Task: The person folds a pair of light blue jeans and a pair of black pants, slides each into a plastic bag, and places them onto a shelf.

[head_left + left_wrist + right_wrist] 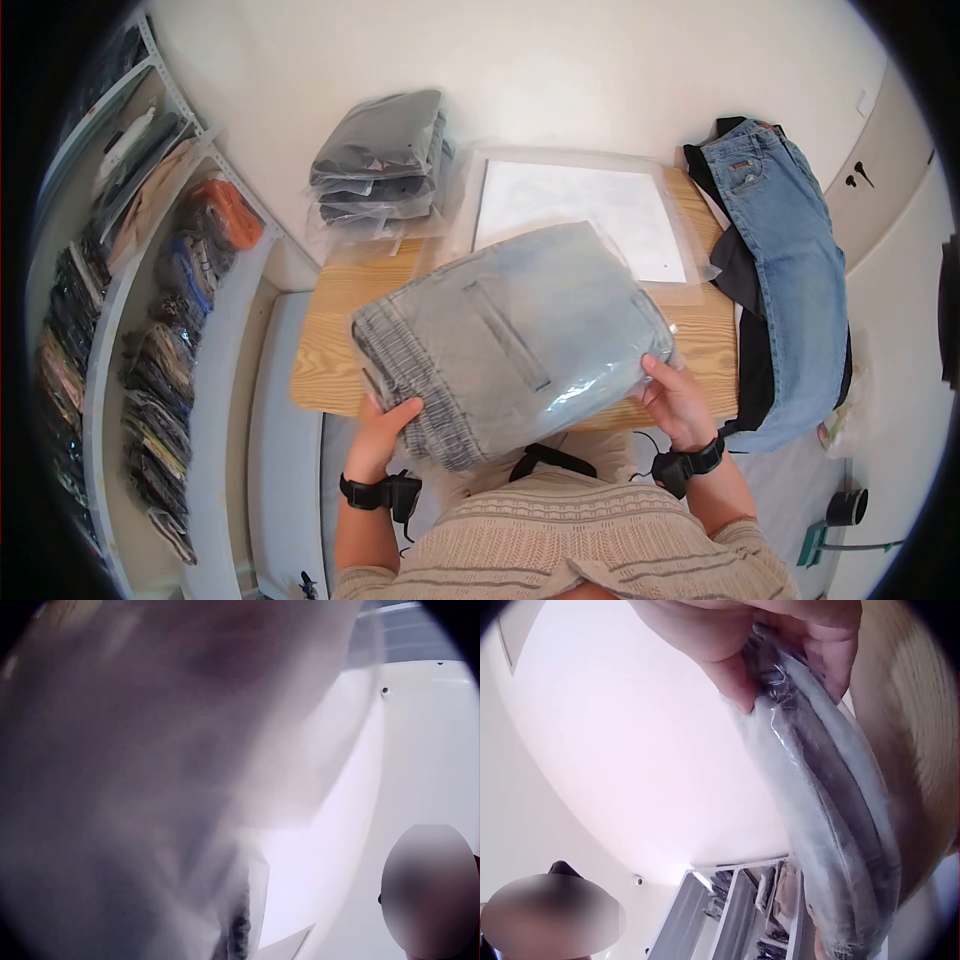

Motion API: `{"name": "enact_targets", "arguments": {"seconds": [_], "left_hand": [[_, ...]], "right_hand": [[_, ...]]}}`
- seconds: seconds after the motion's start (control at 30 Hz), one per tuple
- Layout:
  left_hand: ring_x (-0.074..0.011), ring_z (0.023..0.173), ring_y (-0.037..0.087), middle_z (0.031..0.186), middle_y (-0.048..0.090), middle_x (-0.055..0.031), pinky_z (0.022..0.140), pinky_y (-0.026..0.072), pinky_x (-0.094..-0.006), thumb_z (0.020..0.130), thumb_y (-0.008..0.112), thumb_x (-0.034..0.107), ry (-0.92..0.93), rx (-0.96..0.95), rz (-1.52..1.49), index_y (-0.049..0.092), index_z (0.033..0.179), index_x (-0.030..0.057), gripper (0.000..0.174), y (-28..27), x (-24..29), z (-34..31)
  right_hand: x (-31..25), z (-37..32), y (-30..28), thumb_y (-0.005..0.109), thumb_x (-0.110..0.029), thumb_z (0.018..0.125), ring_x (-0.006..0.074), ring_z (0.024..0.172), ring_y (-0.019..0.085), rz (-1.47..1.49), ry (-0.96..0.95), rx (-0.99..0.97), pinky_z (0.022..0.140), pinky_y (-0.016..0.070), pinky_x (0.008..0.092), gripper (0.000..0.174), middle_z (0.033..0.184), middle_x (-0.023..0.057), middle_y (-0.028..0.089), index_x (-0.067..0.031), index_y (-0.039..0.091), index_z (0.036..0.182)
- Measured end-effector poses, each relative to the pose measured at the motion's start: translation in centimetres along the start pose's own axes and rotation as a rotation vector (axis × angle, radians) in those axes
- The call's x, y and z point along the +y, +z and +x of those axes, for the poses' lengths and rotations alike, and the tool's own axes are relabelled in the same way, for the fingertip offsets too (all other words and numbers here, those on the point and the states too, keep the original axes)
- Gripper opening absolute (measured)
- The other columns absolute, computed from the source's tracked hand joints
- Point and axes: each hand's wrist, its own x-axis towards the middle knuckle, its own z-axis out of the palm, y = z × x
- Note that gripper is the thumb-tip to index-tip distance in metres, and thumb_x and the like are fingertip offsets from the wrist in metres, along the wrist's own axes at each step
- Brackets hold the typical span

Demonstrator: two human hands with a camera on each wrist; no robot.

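A folded pair of pale blue-grey jeans (540,320) with a gathered elastic waistband lies flat inside a clear plastic bag (832,802). Both hands carry it in front of the body, tilted over the table's near edge. At the waistband corner, the left hand (385,435) grips the bag, thumb on top. My right hand (675,395) pinches the opposite end, its thumb on the upper face and its fingers underneath. Seen from the right wrist, the bundle is thick and layered, and the hand (780,645) clasps its end. Blurred plastic fills much of the left wrist view.
On the wooden table (325,350), a stack of bagged folded garments (385,140) stands at back left. Beside it lie clear bags with a white sheet (580,215). Blue jeans (790,260) over dark clothes drape off the right side. Shelves (220,340) of bagged clothes line the left.
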Motion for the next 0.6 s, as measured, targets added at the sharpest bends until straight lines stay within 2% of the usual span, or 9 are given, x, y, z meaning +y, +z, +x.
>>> {"name": "enact_targets", "arguments": {"seconds": [0.1,0.3,0.43,0.53,0.6], "left_hand": [[-0.0190,0.105,0.053,0.119,0.054,-0.0083,0.093,0.0408,-0.0317,0.079,0.058,0.000,0.065,0.060,0.009,0.039,0.129,-0.0028,0.054,-1.9,0.0,-1.4],[-0.0195,0.105,0.053,0.119,0.054,-0.0091,0.093,0.0405,-0.0324,0.079,0.059,0.001,0.082,0.104,0.010,0.040,0.127,-0.0033,0.052,-4.0,-1.0,-2.5],[-0.0200,0.104,0.054,0.117,0.055,-0.0090,0.092,0.0406,-0.0326,0.079,0.058,0.002,0.078,0.116,0.017,0.043,0.125,-0.0036,0.049,-3.8,-1.2,-2.4],[-0.0170,0.103,0.053,0.115,0.056,-0.0071,0.092,0.0402,-0.0305,0.080,0.057,-0.001,0.072,0.106,0.054,0.047,0.121,-0.0038,0.042,-4.0,-1.0,-1.6],[-0.0170,0.103,0.053,0.115,0.056,-0.0076,0.091,0.0407,-0.0306,0.080,0.056,-0.001,0.062,0.102,0.056,0.047,0.122,-0.0042,0.042,-3.6,-0.6,-0.3]], "right_hand": [[1.1,0.8,1.5,0.062,-0.013,0.086,0.0158,0.097,0.059,-0.044,0.078,-0.018,0.084,0.0506,0.0324,0.039,0.110,0.0055,0.059,-0.0049,0.047,0.121],[2.6,2.5,2.3,0.062,-0.020,0.087,0.0134,0.095,0.060,-0.056,0.217,-0.071,0.083,0.0514,0.0297,0.039,0.110,0.0051,0.059,-0.0060,0.048,0.121],[2.7,2.2,2.7,0.063,-0.021,0.087,0.0134,0.093,0.061,-0.069,0.226,-0.035,0.081,0.0520,0.0286,0.040,0.109,0.0048,0.060,-0.0059,0.048,0.121],[2.4,1.8,2.0,0.063,-0.022,0.087,0.0129,0.096,0.060,-0.098,0.243,-0.054,0.083,0.0510,0.0279,0.041,0.111,0.0053,0.059,-0.0053,0.048,0.121],[2.1,1.7,0.8,0.062,-0.017,0.087,0.0151,0.105,0.056,-0.122,0.283,-0.059,0.091,0.0461,0.0297,0.039,0.115,0.0068,0.057,-0.0041,0.048,0.121]]}}
